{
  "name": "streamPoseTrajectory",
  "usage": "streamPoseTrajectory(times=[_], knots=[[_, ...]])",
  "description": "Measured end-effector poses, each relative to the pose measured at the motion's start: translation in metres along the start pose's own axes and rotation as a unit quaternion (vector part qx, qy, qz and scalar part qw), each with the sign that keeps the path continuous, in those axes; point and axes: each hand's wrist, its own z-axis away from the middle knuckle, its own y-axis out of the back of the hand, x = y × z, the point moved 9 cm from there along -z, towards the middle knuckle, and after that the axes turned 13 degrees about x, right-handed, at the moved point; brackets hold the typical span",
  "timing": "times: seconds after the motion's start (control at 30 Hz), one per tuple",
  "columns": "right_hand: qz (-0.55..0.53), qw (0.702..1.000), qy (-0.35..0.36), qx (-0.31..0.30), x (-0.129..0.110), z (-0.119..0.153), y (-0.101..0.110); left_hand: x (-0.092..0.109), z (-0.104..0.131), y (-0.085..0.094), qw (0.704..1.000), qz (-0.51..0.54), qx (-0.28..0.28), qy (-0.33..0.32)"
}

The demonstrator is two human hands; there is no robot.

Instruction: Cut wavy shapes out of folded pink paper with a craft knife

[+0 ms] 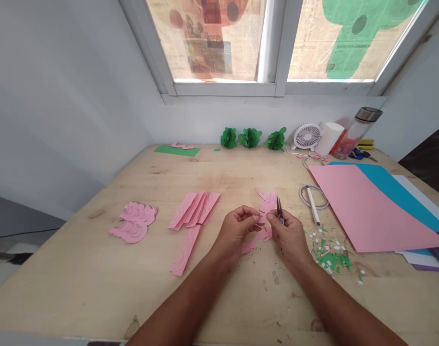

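Observation:
My left hand (243,223) pinches a small piece of pink paper at the middle of the table. Close beside it, my right hand (286,228) is closed around a pair of scissors (279,207), whose dark blades point away from me. Its thumb and finger also meet near the pink paper. Pink paper scraps (268,198) with curved cut edges lie under and around both hands. To the left rest several folded pink paper strips (194,210) with drawn curves. Farther left is a pile of cut pink scalloped shapes (135,222).
Pink and blue sheets (371,206) are stacked at the right, near a white pen (313,205) and green and white clippings (333,259). Along the wall stand green paper figures (250,138), a small fan (307,136) and a glass bottle (358,133). A green strip (176,151) lies back left.

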Motion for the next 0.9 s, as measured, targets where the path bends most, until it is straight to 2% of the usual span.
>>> streamPoseTrajectory(times=[0.23,0.5,0.6,0.9], knots=[[0.089,0.992,0.022,-0.082,-0.004,0.007,-0.011,0.021,-0.005,0.013,0.997,-0.053,0.034,-0.048],[0.149,0.975,0.039,-0.160,-0.008,0.018,-0.027,0.027,-0.007,0.016,0.992,-0.109,-0.011,-0.055],[0.154,0.976,0.032,-0.148,-0.008,0.016,-0.023,0.030,-0.008,0.017,0.989,-0.134,-0.014,-0.069],[0.115,0.991,0.057,-0.034,-0.017,-0.001,0.002,0.031,-0.007,0.016,0.987,-0.145,-0.008,-0.069]])
